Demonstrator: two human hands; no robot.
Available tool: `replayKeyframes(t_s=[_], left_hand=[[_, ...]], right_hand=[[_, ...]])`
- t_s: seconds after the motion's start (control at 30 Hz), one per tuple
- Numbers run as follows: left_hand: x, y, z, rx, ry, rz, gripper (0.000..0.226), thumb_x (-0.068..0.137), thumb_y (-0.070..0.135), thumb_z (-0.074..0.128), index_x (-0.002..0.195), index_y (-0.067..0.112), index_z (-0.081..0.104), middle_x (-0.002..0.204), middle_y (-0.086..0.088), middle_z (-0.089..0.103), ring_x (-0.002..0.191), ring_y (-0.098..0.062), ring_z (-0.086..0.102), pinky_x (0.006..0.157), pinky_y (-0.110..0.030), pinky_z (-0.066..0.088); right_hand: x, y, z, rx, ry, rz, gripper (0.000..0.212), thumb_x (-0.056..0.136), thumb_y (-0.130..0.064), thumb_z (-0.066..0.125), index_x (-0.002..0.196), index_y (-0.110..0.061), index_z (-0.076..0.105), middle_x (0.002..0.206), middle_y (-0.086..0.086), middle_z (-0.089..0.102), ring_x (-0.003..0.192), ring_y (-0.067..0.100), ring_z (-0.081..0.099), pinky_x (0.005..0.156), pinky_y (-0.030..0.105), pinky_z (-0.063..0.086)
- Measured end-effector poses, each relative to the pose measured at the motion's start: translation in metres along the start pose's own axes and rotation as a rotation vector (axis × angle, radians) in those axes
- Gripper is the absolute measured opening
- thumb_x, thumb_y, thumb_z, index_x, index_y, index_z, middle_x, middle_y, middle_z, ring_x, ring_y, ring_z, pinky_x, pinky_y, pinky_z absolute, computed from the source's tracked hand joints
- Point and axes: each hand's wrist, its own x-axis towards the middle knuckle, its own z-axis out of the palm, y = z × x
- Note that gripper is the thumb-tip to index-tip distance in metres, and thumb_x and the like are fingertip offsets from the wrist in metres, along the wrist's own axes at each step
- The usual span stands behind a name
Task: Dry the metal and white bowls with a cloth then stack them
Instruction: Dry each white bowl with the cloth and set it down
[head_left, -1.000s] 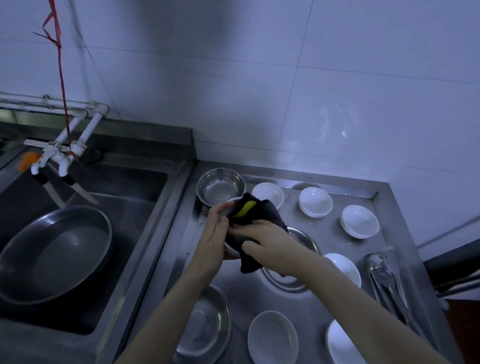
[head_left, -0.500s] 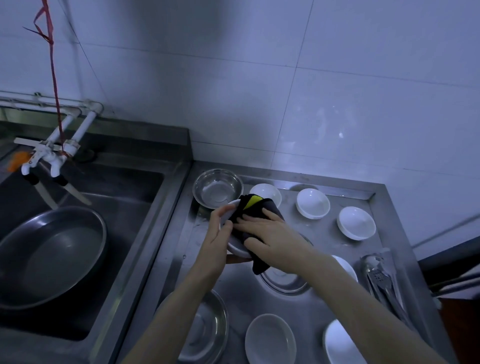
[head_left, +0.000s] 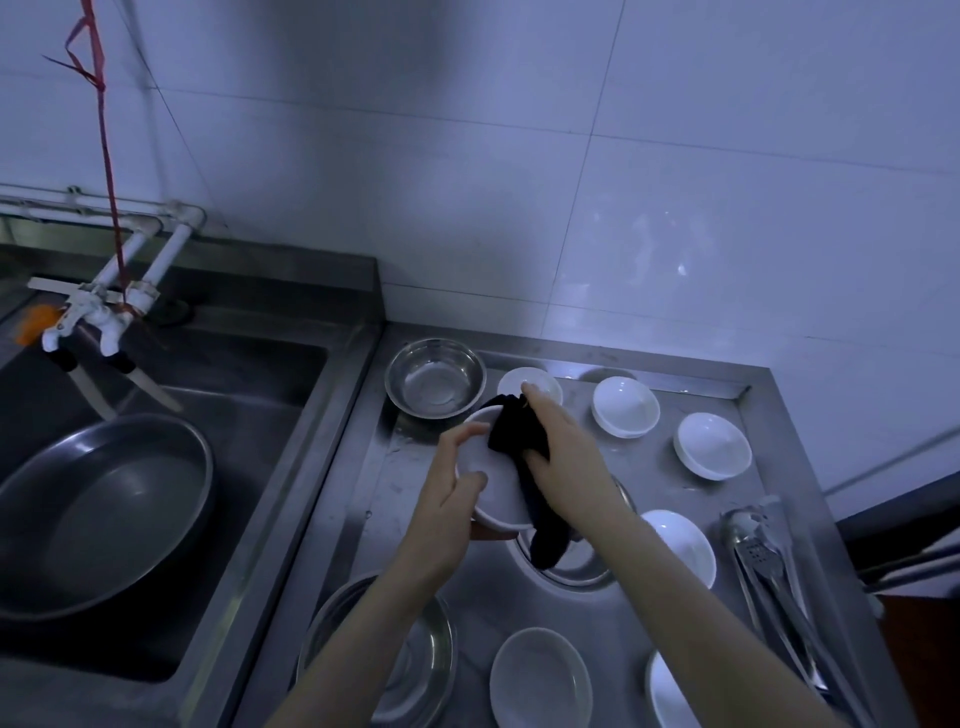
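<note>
My left hand (head_left: 451, 483) grips a white bowl (head_left: 496, 480) by its rim, tilted above the steel counter (head_left: 467, 582). My right hand (head_left: 563, 457) holds a dark cloth (head_left: 519, 436) pressed against the bowl, with the cloth's tail hanging down over a metal bowl (head_left: 576, 566). Another metal bowl (head_left: 435, 376) stands at the back left, and a third metal bowl (head_left: 415, 670) lies under my left forearm. Several white bowls sit around, among them one (head_left: 625, 406) at the back, one (head_left: 714, 445) to the right and one (head_left: 540, 675) near the front.
A deep sink (head_left: 156, 467) on the left holds a large metal basin (head_left: 98, 514). White taps (head_left: 98, 317) and a red string hang over it. Metal tongs (head_left: 769, 561) lie along the counter's right edge. A tiled wall closes the back.
The bowl has been turned in my left hand, showing more of its white surface. My right hand moved the cloth up to the far rim, and the cloth's yellow patch is hidden now.
</note>
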Motion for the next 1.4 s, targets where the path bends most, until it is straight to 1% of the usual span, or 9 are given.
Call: replayKeyframes(t_s=[0.1, 0.23, 0.3, 0.37, 0.5, 0.7, 0.93, 1.2, 1.4], left_hand=[[-0.001, 0.0, 0.002, 0.019, 0.035, 0.019, 0.056, 0.095, -0.007, 0.032, 0.123, 0.039, 0.05, 0.097, -0.003, 0.05, 0.067, -0.018, 0.049, 0.069, -0.044, 0.062], [0.003, 0.001, 0.012, 0.054, 0.254, 0.116, 0.059, 0.096, -0.007, 0.033, 0.133, 0.037, 0.045, 0.122, 0.016, 0.052, 0.092, -0.001, 0.057, 0.07, -0.021, 0.058], [0.011, -0.005, 0.013, 0.068, 0.336, 0.069, 0.065, 0.099, 0.003, 0.035, 0.139, 0.055, 0.033, 0.118, 0.022, 0.058, 0.095, -0.003, 0.063, 0.082, -0.032, 0.058], [0.015, -0.008, 0.011, 0.097, 0.354, -0.004, 0.065, 0.102, 0.01, 0.034, 0.139, 0.064, 0.03, 0.096, 0.032, 0.063, 0.088, -0.007, 0.065, 0.083, -0.048, 0.059], [0.014, 0.0, 0.006, 0.322, 0.299, 0.065, 0.061, 0.095, -0.002, 0.033, 0.141, 0.037, 0.043, 0.09, 0.029, 0.061, 0.075, 0.012, 0.057, 0.071, -0.017, 0.052], [0.027, 0.015, -0.013, 0.437, 0.124, 0.078, 0.059, 0.096, 0.003, 0.033, 0.133, 0.046, 0.049, 0.113, 0.019, 0.063, 0.093, -0.012, 0.063, 0.082, -0.041, 0.057], [0.02, -0.01, 0.019, 0.157, 0.521, 0.061, 0.049, 0.101, 0.008, 0.034, 0.137, 0.037, 0.048, 0.125, 0.01, 0.058, 0.103, 0.002, 0.057, 0.093, -0.032, 0.051], [0.029, 0.0, -0.024, 0.616, -0.037, 0.014, 0.056, 0.099, 0.004, 0.037, 0.132, 0.049, 0.045, 0.111, 0.019, 0.059, 0.085, 0.011, 0.057, 0.07, -0.009, 0.046], [0.015, -0.007, 0.01, 0.416, 0.373, 0.023, 0.063, 0.092, 0.007, 0.053, 0.143, 0.041, 0.037, 0.108, 0.016, 0.058, 0.087, 0.012, 0.055, 0.07, -0.009, 0.044]], right_hand=[[0.008, -0.001, -0.005, 0.02, 0.106, 0.084, 0.052, 0.086, -0.01, 0.063, 0.136, -0.018, 0.051, 0.136, 0.005, 0.056, 0.121, 0.025, 0.053, 0.092, 0.015, 0.03], [-0.002, -0.016, 0.008, 0.187, 0.159, 0.312, 0.028, 0.089, -0.015, 0.056, 0.117, -0.015, 0.052, 0.106, 0.009, 0.061, 0.099, 0.03, 0.057, 0.075, 0.029, 0.039], [-0.012, -0.021, 0.014, 0.271, 0.141, 0.417, 0.026, 0.089, -0.01, 0.051, 0.114, -0.013, 0.045, 0.095, 0.007, 0.057, 0.088, 0.028, 0.056, 0.068, 0.032, 0.038], [-0.022, -0.024, 0.02, 0.336, 0.144, 0.486, 0.029, 0.089, -0.007, 0.05, 0.116, -0.012, 0.04, 0.097, 0.006, 0.056, 0.085, 0.025, 0.052, 0.07, 0.032, 0.036], [-0.018, -0.02, 0.019, 0.164, 0.182, 0.415, 0.025, 0.091, -0.011, 0.047, 0.114, -0.019, 0.039, 0.106, 0.01, 0.06, 0.09, 0.032, 0.056, 0.073, 0.038, 0.042], [0.011, -0.015, -0.004, -0.283, -0.003, 0.011, 0.05, 0.097, -0.021, 0.037, 0.14, -0.044, 0.026, 0.128, 0.001, 0.044, 0.091, 0.037, 0.057, 0.07, 0.035, 0.039], [-0.012, -0.021, 0.029, 0.357, 0.269, 0.359, 0.056, 0.082, 0.006, 0.041, 0.128, -0.024, 0.042, 0.114, 0.007, 0.056, 0.093, 0.022, 0.05, 0.073, 0.027, 0.035], [0.001, 0.01, 0.01, -0.143, -0.067, -0.038, 0.044, 0.09, -0.017, 0.047, 0.129, -0.037, 0.042, 0.115, 0.003, 0.06, 0.099, 0.031, 0.059, 0.081, 0.041, 0.049], [-0.013, 0.006, 0.022, 0.209, 0.221, 0.232, 0.066, 0.083, 0.001, 0.043, 0.139, -0.033, 0.037, 0.117, 0.007, 0.06, 0.102, 0.028, 0.057, 0.081, 0.031, 0.04]])
